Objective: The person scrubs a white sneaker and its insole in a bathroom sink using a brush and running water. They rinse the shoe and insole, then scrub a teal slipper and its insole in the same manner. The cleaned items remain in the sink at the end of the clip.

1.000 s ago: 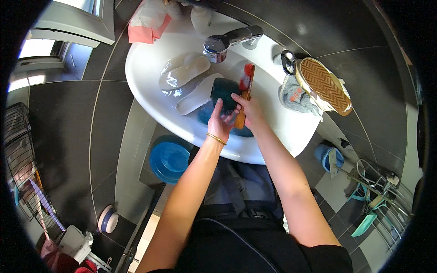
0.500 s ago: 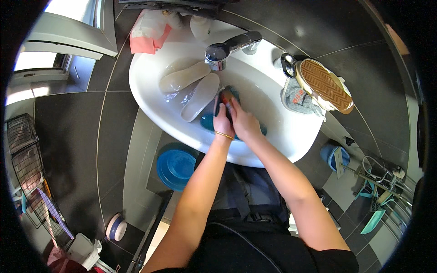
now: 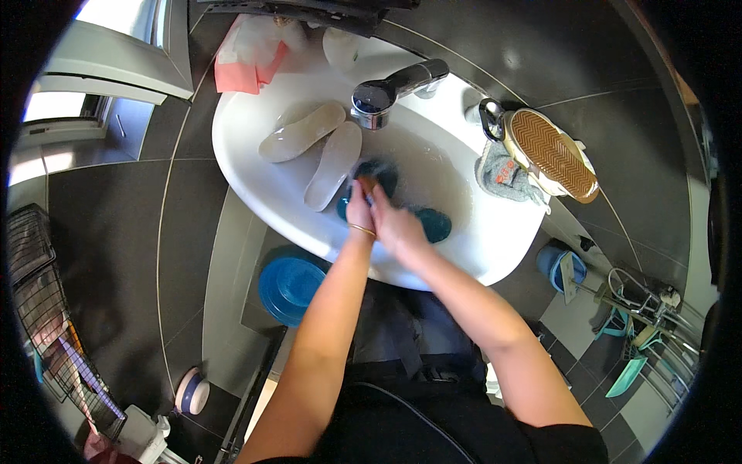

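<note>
My left hand (image 3: 359,211) is closed at a dark teal insole (image 3: 382,176), low in the sink basin (image 3: 495,251). Pressed close beside it, my right hand (image 3: 396,227) grips a small brown object (image 3: 366,183), which looks like a brush but is mostly covered by fingers and blurred. A second teal piece (image 3: 434,224), insole-like, lies in the shallow water by my right wrist. To the left of my hands rest two pale, translucent insoles (image 3: 303,133), (image 3: 335,166), side by side.
A chrome faucet (image 3: 386,97) reaches over the basin. On the right rim lie a brown-soled shoe (image 3: 553,155) and a grey cloth (image 3: 504,172). A pink-and-white bag (image 3: 249,66) and white bottle (image 3: 340,48) stand at the back left. Below is a blue basin (image 3: 292,290).
Both hands have shifted left and slightly nearer together with the brown object. More of both teal pieces now shows. The view has moved a little.
</note>
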Available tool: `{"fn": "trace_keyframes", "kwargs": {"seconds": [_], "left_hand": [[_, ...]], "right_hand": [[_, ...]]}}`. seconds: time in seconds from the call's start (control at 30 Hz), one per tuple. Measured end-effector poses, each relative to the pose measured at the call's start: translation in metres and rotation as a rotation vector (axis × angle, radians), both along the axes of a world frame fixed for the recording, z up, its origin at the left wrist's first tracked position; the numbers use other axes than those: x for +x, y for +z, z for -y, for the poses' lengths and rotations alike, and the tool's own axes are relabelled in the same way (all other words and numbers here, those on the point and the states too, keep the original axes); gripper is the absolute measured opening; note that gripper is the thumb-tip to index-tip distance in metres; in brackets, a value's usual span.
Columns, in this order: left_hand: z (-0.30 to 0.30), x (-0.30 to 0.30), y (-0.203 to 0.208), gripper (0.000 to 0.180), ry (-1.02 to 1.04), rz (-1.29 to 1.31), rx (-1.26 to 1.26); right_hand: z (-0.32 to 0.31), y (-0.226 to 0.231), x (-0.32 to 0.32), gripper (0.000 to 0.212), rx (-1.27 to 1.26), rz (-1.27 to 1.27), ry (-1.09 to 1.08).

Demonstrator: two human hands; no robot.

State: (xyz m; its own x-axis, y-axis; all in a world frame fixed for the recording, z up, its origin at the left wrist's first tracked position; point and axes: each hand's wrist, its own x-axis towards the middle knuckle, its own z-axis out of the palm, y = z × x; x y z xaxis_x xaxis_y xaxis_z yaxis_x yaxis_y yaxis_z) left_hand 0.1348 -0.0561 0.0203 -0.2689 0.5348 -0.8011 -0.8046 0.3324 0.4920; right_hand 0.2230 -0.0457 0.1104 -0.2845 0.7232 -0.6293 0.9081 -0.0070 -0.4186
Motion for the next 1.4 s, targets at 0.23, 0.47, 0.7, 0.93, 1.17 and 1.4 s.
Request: {"fn": "trace_keyframes", "kwargs": {"seconds": [0.23, 0.47, 0.7, 0.93, 1.17, 1.4], "left_hand": [[0.005, 0.034, -0.002, 0.04, 0.057, 0.224, 0.097], [0.01, 0.028, -0.011, 0.042, 0.066, 0.358, 0.164], [0.013, -0.013, -0.026, 0.039, -0.054, 0.135, 0.072], [-0.004, 0.004, 0.016, 0.037, -0.008, 0.025, 0.04], [0.009, 0.032, 0.026, 0.04, 0.041, 0.226, 0.13], [0.017, 0.009, 0.001, 0.041, 0.064, 0.301, 0.145]], "right_hand": [[-0.037, -0.024, 0.012, 0.047, 0.067, 0.085, -0.109], [-0.035, -0.013, 0.006, 0.052, 0.091, 0.118, -0.051], [-0.005, 0.018, -0.006, 0.053, 0.002, 0.097, 0.1], [-0.009, -0.003, -0.001, 0.051, 0.122, 0.104, -0.005], [-0.038, -0.021, 0.013, 0.048, 0.211, 0.131, -0.074], [-0.014, -0.014, 0.005, 0.05, 0.127, 0.059, -0.073]]}}
